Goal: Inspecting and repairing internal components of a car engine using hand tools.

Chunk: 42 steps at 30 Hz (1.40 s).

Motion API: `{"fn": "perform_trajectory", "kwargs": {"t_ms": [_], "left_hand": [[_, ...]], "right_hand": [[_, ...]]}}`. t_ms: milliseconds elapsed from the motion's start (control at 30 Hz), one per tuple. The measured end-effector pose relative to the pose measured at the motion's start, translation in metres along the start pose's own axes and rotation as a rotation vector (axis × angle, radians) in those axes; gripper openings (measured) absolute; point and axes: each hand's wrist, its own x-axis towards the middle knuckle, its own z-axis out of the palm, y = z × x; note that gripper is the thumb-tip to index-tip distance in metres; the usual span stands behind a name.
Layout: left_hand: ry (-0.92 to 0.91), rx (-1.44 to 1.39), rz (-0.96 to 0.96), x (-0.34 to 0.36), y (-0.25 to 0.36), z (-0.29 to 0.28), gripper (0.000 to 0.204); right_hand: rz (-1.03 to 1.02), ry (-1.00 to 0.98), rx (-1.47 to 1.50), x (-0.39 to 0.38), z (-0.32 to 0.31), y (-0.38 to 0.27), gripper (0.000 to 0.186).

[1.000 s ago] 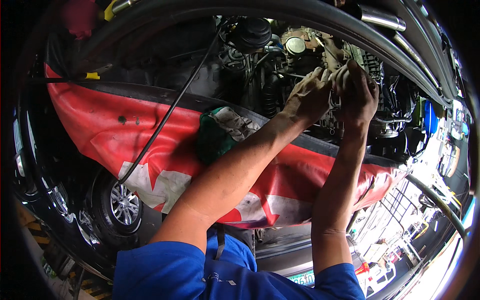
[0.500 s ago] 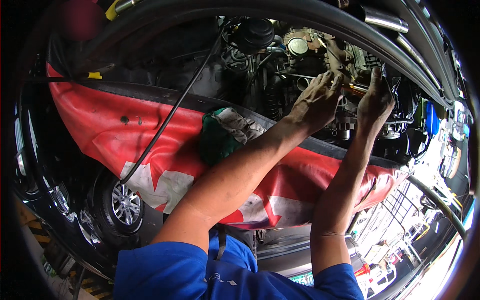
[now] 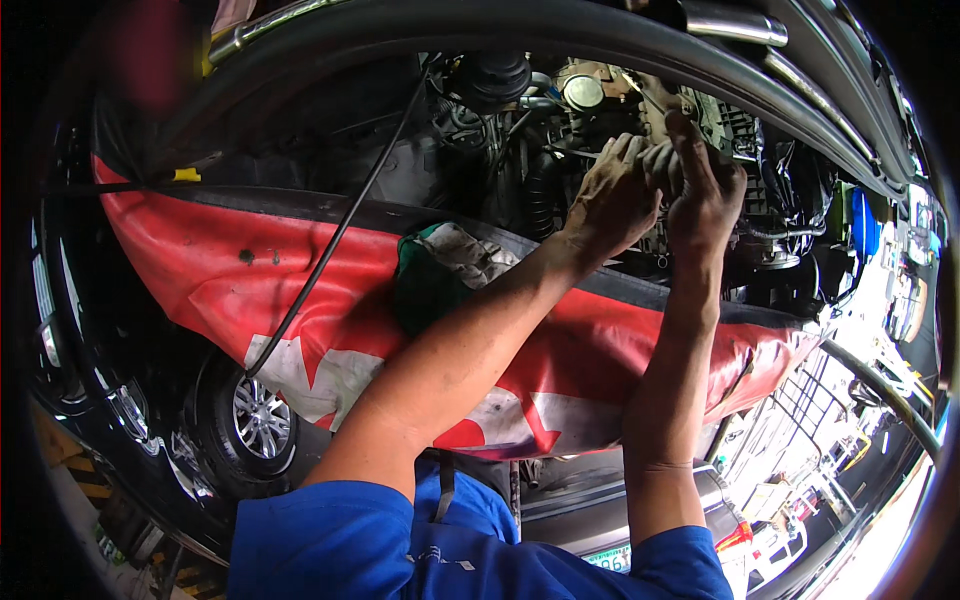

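Observation:
Both my hands are over the engine [image 3: 560, 130] in the open engine bay, close together. My left hand [image 3: 608, 205] has its fingers curled down among the parts, and what they close on is hidden. Just right of it, my right hand [image 3: 703, 200] has a raised finger, while its other fingers curl toward the left hand. The amber handle seen in it a moment ago is now hidden. A thin metal rod [image 3: 572, 151] shows left of my left fingers; I cannot tell whether they touch it. A round pale cap [image 3: 583, 93] lies beyond the hands.
A red, white and black cover [image 3: 330, 270] drapes the bay's near edge under my forearms. On it lies a green and grey cloth [image 3: 455, 265]. A black prop rod [image 3: 345, 220] slants across the left side. The raised hood edge [image 3: 480, 25] arches overhead. A car wheel [image 3: 262, 420] is lower left.
My right hand has moved left against my left hand and lifted a finger. The amber handle between the hands has gone out of sight. My view has shifted slightly.

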Motion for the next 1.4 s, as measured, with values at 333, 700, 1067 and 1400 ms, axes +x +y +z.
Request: {"fn": "perform_trajectory", "kwargs": {"t_ms": [333, 700, 1067, 1400], "left_hand": [[-0.205, -0.363, -0.337, -0.003, -0.001, -0.010, 0.024], [0.020, -0.376, -0.158, 0.012, 0.018, -0.008, 0.034], [0.083, -0.120, 0.036, 0.018, -0.003, 0.013, 0.013], [-0.020, -0.256, 0.099, 0.025, -0.015, 0.013, 0.025]], "right_hand": [[-0.462, -0.126, -0.599, -0.002, 0.012, -0.026, 0.035], [0.143, -0.131, -0.263, -0.005, 0.001, -0.038, 0.043], [0.043, -0.085, 0.357, -0.004, 0.000, -0.020, 0.047], [-0.116, 0.239, 0.467, -0.007, 0.017, -0.015, 0.041]]}}
